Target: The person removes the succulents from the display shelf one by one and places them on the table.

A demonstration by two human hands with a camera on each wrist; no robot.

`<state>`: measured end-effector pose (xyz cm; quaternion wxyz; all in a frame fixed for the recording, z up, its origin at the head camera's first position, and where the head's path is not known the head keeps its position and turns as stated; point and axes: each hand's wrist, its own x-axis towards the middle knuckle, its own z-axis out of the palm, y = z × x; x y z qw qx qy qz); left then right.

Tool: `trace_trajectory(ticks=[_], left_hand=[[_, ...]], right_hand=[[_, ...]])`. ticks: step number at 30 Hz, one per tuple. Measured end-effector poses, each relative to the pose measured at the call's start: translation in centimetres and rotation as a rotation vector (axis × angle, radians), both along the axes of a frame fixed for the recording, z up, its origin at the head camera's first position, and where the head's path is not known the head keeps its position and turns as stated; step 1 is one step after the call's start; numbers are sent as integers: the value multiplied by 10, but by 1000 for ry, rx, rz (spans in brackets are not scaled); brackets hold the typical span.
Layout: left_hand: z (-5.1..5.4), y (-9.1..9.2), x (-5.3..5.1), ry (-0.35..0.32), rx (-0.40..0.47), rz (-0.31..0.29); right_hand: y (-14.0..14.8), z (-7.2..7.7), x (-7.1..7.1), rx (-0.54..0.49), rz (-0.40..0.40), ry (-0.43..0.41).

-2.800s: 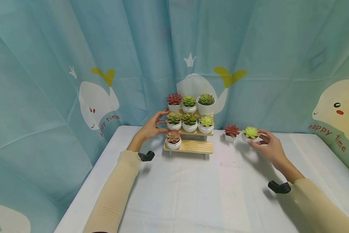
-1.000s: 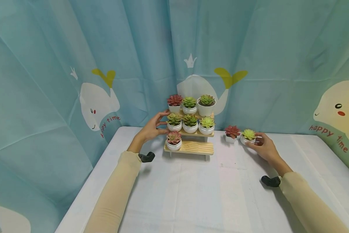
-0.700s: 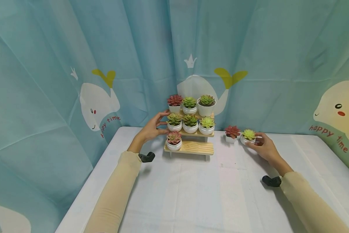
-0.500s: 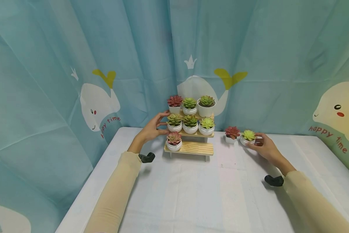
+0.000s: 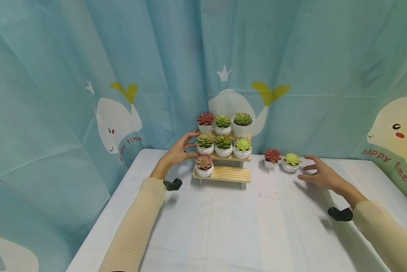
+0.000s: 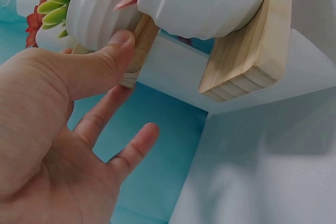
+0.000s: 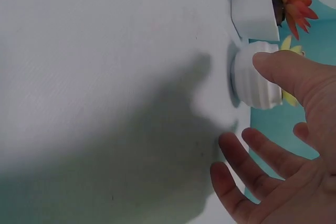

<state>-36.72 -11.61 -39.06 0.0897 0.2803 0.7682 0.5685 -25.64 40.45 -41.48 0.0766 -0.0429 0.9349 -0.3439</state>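
Lime-green potted succulent (image 5: 290,164) upright, rosette (image 5: 292,158) uppermost

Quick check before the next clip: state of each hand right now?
Left hand: holding the wooden stand at its side.
Right hand: open, holding nothing, beside the yellow-green succulent.

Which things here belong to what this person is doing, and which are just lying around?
Seem part of the job:
wooden stand, held by the left hand
seven potted plants on it
yellow-green plant near the right hand
red plant beside the yellow-green one

Seem just surroundings:
whale-print curtain
white-covered table
black wrist gadgets
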Motion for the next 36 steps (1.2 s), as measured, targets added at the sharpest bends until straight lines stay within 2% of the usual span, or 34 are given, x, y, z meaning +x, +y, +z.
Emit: trace_trajectory(ticks=[12,21,24,31,36], left_hand=[[2,2,0,1,-7,-2],[1,2,0,7,-3,-8],[0,1,0,14,1,-10],[2,-1,2,9,-7,-11],[3,0,1,-2,-23,-1]], right_hand=[[7,20,15,22,22,54],[3,25,23,21,31,106],[-2,27,25,34,38,160],[-16,34,30,37,55,385],[-29,39,31,-15,75,439]])
